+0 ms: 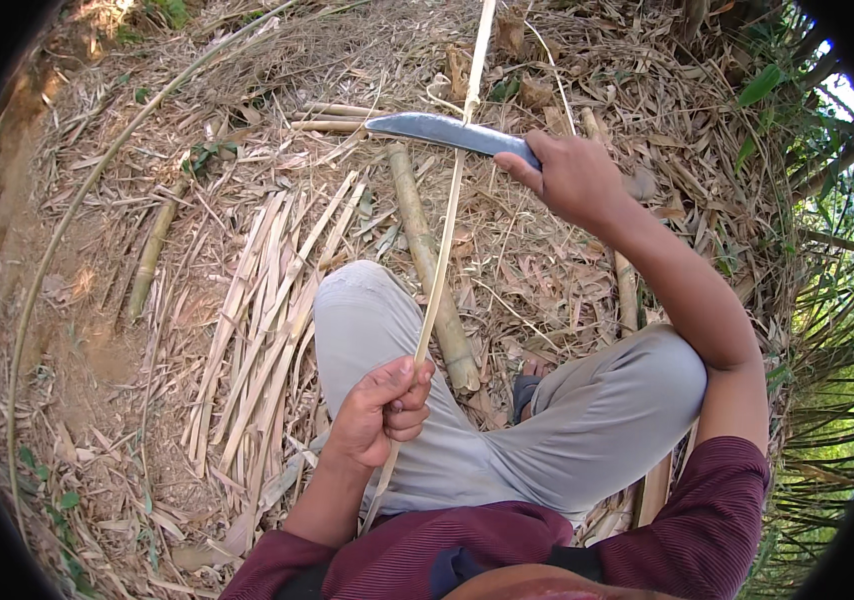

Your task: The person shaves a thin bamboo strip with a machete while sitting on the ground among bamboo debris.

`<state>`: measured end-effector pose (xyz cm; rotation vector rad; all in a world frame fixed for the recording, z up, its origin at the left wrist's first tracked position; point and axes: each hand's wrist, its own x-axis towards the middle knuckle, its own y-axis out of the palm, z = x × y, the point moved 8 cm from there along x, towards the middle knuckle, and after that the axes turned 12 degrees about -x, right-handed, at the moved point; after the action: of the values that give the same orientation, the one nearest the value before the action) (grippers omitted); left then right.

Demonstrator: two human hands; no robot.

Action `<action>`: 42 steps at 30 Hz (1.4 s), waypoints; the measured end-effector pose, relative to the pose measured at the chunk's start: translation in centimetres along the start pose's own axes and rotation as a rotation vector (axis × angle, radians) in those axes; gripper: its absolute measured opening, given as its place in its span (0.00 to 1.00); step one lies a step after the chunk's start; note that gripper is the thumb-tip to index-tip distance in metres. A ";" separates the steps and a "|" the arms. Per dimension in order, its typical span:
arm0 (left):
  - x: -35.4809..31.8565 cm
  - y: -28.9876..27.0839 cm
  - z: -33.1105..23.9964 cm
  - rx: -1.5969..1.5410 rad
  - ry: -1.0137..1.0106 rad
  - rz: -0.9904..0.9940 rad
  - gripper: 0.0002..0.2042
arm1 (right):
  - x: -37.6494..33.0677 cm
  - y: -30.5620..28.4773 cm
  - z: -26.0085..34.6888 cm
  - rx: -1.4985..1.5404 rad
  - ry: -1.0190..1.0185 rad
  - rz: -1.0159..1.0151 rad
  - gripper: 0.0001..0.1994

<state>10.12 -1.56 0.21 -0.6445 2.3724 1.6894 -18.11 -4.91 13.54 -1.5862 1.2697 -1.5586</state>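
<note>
My left hand [387, 408] is closed round a long, pale bamboo strip [444, 240] above my left thigh. The strip runs from my waist up past the top edge of the view. In my right hand [577, 175] is a machete [437, 130] with a curved grey blade; the fingers wrap its handle, which they hide. The blade points left and crosses the strip well beyond my knees. Whether its edge cuts into the strip cannot be made out.
A bundle of split bamboo strips [257, 320] lies left of my knee. A thick bamboo pole [425, 250] rests between my legs, and a shorter green piece [155, 250] lies farther left. Dry leaves cover the ground. Green bamboo stems [827, 400] stand at the right.
</note>
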 end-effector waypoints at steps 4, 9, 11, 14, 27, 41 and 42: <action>0.1 0.1 1.1 -0.064 -0.070 0.026 0.12 | -1.0 0.3 3.4 0.017 -0.134 -0.040 0.35; 0.4 -0.6 0.9 -0.075 -0.080 0.063 0.12 | 0.1 0.5 -0.2 0.085 0.076 -0.014 0.35; 1.1 -0.3 1.5 -0.081 -0.120 0.096 0.11 | -0.7 0.1 2.0 -0.003 -0.024 -0.052 0.34; 0.9 -0.8 0.9 -0.060 -0.077 0.051 0.10 | 0.1 -0.1 3.5 -0.155 -0.194 -0.066 0.34; 2.6 -1.1 -1.0 -0.149 -0.136 0.186 0.13 | -1.0 3.6 -1.3 1.045 0.601 0.267 0.32; 2.6 1.3 -2.6 0.405 0.278 -0.151 0.24 | -1.0 2.0 1.8 1.247 0.527 0.139 0.14; 2.1 1.1 -2.3 0.456 0.261 -0.162 0.23 | -1.2 2.0 1.2 1.237 0.533 0.111 0.14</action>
<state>8.03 -3.94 1.18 -0.9815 2.6603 0.9969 -17.22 -4.91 11.04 -0.3202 0.3368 -2.0986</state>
